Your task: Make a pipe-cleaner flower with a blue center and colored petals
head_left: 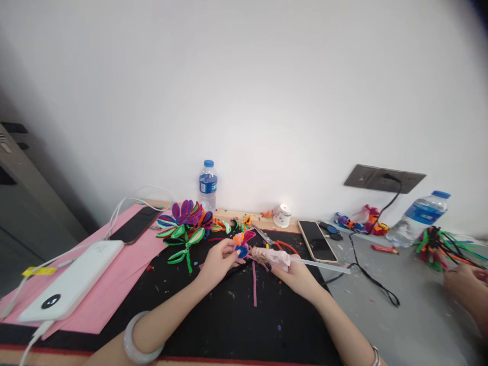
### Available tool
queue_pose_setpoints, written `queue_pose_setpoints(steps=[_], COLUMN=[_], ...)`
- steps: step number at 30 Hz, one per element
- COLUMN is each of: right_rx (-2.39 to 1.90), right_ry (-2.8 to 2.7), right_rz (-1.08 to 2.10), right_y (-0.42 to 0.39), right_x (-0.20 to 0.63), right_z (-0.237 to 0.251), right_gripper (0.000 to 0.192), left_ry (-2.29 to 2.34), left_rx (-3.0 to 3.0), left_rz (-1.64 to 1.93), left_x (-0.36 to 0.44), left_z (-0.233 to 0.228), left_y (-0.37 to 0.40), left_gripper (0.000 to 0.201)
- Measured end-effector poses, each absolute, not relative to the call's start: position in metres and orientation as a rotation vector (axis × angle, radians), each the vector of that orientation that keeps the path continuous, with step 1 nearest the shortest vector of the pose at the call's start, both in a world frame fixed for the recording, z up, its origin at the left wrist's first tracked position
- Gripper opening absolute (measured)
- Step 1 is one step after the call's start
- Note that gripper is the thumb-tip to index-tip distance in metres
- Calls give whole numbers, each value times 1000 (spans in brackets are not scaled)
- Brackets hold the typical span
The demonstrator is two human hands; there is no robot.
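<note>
Head view: we see the left hand (219,260) pinching a small blue, orange and pink pipe-cleaner flower (242,243) over the black mat (229,325), the right hand (295,274) gripping what looks like a pale glue gun (272,256); hot glue could burn fingers.

Water bottle (208,184) by wall, scissors (267,237), phone (317,240), power bank (74,284)
</note>
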State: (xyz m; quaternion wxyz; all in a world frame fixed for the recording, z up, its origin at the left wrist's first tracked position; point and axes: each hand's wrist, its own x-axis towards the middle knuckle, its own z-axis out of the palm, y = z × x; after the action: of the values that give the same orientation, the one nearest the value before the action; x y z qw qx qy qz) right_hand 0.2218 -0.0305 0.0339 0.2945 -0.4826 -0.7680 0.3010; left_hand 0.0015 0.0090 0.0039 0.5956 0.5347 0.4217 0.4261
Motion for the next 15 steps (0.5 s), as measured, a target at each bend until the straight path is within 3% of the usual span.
queue_pose_setpoints(steps=[4,15], right_rx=[-1288,-1999], right_ry=[-1967,-1449], right_rz=[740,5], right_y=[-30,-19], right_x=[228,291], right_z=[33,41], right_gripper=[36,38], left_ry=[984,973], left_rx=[1159,1076], left_rz=[1027,1017], left_x=[0,1], left_z=[6,11], left_y=[11,9], left_gripper=[21,24])
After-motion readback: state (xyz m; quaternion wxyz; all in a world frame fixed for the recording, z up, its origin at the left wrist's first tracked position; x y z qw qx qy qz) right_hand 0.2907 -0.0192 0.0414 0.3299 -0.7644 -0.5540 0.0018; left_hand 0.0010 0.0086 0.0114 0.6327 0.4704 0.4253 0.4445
